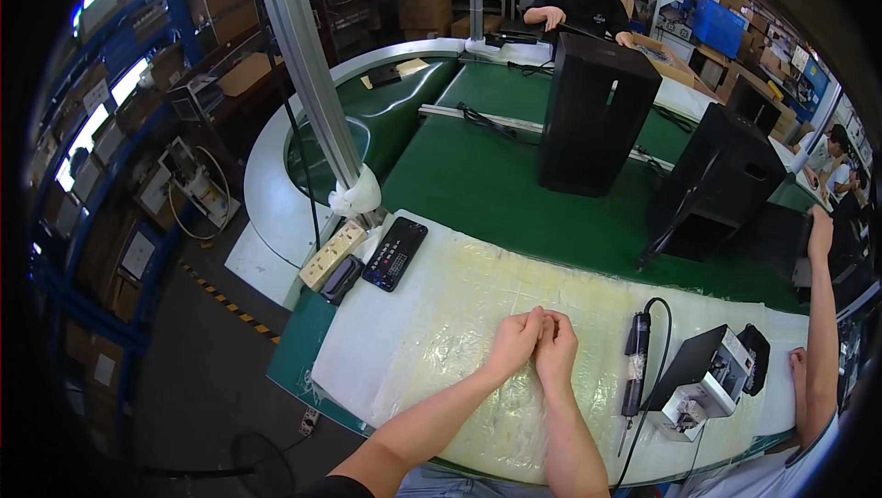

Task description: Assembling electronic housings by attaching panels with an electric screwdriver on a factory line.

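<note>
Both hands in, mid-mat: L hand (516, 344) and R hand (557, 353) are together, fingers curled and touching, btwn the far and near edges of the film-covered mat (432, 300). Palms hidden, so can't tell if anything small's tucked inside, or whether they rest on the film or hang just above.

Nearest tool's the electric driver (635, 365), R of the hands, untouched, lying lengthwise w/ its thin tip twd the mat's near edge. Its black cord (670, 337) loops past it, btwn driver and the black-and-silver box (684, 367) nr the mat's right end.

Good form here, I'd say: elbows in, wrists loose, R forearm clear of that tip. Any reach for the driver is best made by the body, w/ the cord free first. Mind the right edge too: a neighbour's hand (799, 366) is there. Phone-like device (395, 254) sits at the far-left corner, well out of the way. Tall black cabinet (597, 117) stands beyond the far edge, well apart.
</note>
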### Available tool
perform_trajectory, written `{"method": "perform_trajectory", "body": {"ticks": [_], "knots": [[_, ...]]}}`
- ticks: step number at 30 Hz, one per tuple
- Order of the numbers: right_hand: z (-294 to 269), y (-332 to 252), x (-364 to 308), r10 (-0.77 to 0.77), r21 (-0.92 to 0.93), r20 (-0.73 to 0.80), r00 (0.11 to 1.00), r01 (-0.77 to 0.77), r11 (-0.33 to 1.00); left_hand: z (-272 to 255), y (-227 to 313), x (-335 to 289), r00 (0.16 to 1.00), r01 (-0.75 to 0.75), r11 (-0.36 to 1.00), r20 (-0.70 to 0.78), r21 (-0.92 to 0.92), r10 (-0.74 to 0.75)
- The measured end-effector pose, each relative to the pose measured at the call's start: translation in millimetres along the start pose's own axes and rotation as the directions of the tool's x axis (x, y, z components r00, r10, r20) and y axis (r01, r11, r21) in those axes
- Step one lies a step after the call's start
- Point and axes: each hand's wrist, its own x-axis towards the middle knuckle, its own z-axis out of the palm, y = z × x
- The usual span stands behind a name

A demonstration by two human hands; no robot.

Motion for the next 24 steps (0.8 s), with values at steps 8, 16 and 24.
{"method": "perform_trajectory", "body": {"ticks": [8, 16, 24], "knots": [[-3.3, 5.3, 2.5, -0.023, -0.059, -0.025, 0.999, 0.021, 0.998, 4.7, -1.4, 1.9, 1.000, 0.008, 1.000, -0.014, 0.006, -0.008], [0.2, 13.3, 7.5, 0.041, 0.057, -0.098, 0.994, -0.036, 0.998, 18.6, 15.3, 32.2, 0.997, -0.068, 0.933, -0.019, 0.353, 0.081], [3.8, 29.6, 4.5, 0.026, 0.020, -0.006, 1.000, -0.025, 0.999, 50.4, 114.9, 159.6, 0.683, -0.607, 0.297, 0.294, 0.737, 0.669]]}}
